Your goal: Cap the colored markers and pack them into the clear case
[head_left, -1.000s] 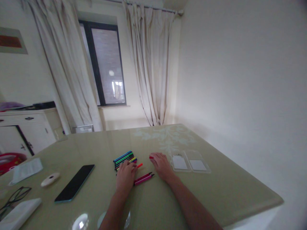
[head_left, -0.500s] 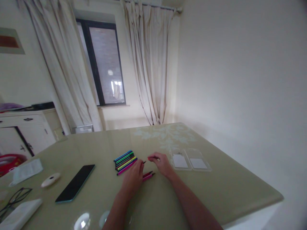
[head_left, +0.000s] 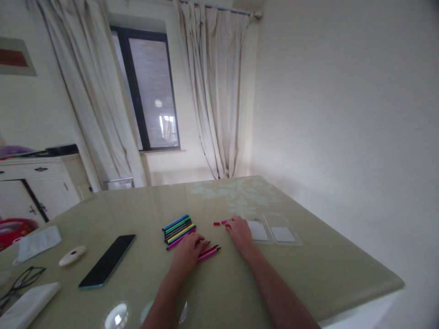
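Note:
My left hand (head_left: pixel 188 250) is curled low over the table, fingers closed around an uncapped marker whose dark tip pokes out past them. Just below it lie uncapped pink markers (head_left: pixel 209 254), tips pointing right, partly covered by the hand. Further left, a row of capped coloured markers (head_left: pixel 178 229) lies side by side, its near end close to my left knuckles. My right hand (head_left: pixel 239 232) rests on the table with loosely bent fingers and no visible grip on anything. By its fingertips are a pink cap (head_left: pixel 224 222) and, apart from the hand, a red cap (head_left: pixel 216 224).
An opened clear plastic case (head_left: pixel 283 234) with white inserts lies right of my right hand. To the left are a phone (head_left: pixel 108 261), a white oval object (head_left: pixel 72 256), glasses (head_left: pixel 29 278), a white box (head_left: pixel 32 305) and a pale packet (head_left: pixel 39 243). A wall borders the right.
My right hand has let go of the red cap, which now lies on the table, and shifted right. My left hand has lowered its marker toward the other uncapped ones.

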Available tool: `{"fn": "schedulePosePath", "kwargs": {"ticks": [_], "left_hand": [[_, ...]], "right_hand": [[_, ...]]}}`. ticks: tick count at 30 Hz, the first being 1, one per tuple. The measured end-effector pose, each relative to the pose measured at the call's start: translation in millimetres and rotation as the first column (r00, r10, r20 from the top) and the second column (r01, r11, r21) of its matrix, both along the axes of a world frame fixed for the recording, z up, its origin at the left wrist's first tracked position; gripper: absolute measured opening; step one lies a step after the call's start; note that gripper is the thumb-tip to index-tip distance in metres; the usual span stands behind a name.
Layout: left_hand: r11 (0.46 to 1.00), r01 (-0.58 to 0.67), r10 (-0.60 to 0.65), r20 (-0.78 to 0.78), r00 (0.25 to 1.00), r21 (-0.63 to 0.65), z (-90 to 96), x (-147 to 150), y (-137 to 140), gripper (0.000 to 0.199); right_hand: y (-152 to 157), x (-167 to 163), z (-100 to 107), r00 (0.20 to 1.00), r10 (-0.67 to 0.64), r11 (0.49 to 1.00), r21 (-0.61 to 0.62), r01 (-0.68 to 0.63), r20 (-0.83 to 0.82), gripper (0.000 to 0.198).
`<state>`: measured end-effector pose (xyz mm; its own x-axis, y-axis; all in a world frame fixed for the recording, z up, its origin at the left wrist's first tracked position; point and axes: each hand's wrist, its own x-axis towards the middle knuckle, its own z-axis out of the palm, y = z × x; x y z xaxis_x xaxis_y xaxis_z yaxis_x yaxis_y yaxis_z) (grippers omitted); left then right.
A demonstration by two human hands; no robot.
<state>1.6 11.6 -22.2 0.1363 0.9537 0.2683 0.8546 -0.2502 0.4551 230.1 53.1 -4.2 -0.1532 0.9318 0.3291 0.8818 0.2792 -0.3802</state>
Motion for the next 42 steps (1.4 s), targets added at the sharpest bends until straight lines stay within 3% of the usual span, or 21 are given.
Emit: {"fn": "schedulePosePath", "kwargs": {"ticks": [3,6,10,16,18,20,22,25,29,34,36,39,42], "left_hand": [[0.988,-0.152,0.153,-0.025,0.988,0.038,3.1,-10,2,0.034],[0.945,-0.321,0.325,-0.067,0.943,0.069,5.4,-21,1,0.03],[0.927,-0.369,0.375,-0.126,0.918,0.069,5.2,-26,-3,0.019],[0.952,-0.293,0.303,-0.139,0.943,0.089,10.3,-15,-3,0.018],[0.975,-0.189,0.204,-0.134,0.97,0.114,12.7,-7,-2,0.02],[0.99,-0.063,0.08,-0.141,0.987,0.123,13.9,3,-2,0.019],[0.992,0.037,-0.019,-0.151,0.988,0.118,14.1,11,-5,0.018],[0.99,0.091,-0.074,-0.155,0.985,0.104,14.7,18,-10,0.02],[0.996,0.068,-0.057,-0.17,0.984,0.06,19.0,23,-16,0.029],[0.998,-0.056,0.053,-0.204,0.978,-0.006,26.7,25,-20,0.043],[0.987,-0.157,0.15,-0.203,0.968,-0.022,29.8,19,-20,0.052],[0.952,-0.306,0.296,-0.184,0.937,-0.025,32.6,6,-17,0.061],[0.949,-0.317,0.312,-0.17,0.935,0.002,30.0,-2,-13,0.048]], "right_hand": [[-1,1,0,0.997,-0.027,1.0,0.0,0.027,0.065,0.022],[0,4,-1,0.993,-0.051,0.999,-0.012,0.052,0.109,0.026],[0,4,-2,0.989,-0.067,0.998,-0.01,0.069,0.131,0.029],[-4,-7,1,0.997,0.014,0.998,0.056,-0.018,0.073,0.026],[-8,-15,0,0.985,0.172,0.981,0.1,-0.169,-0.024,0.025],[-12,-22,-3,0.915,0.376,0.923,0.146,-0.356,-0.146,0.028],[-13,-27,-6,0.836,0.493,0.869,0.166,-0.465,-0.241,0.026],[-10,-28,-8,0.783,0.522,0.852,0.159,-0.499,-0.338,0.024],[-7,-25,-5,0.729,0.547,0.829,0.146,-0.54,-0.412,0.024],[-7,-22,-2,0.704,0.546,0.828,0.161,-0.538,-0.454,0.026],[-5,-15,0,0.722,0.492,0.862,0.16,-0.48,-0.486,0.025],[1,3,1,0.822,0.314,0.949,0.139,-0.282,-0.475,0.022],[5,15,0,0.936,0.18,0.982,0.107,-0.155,-0.303,0.023]]}}
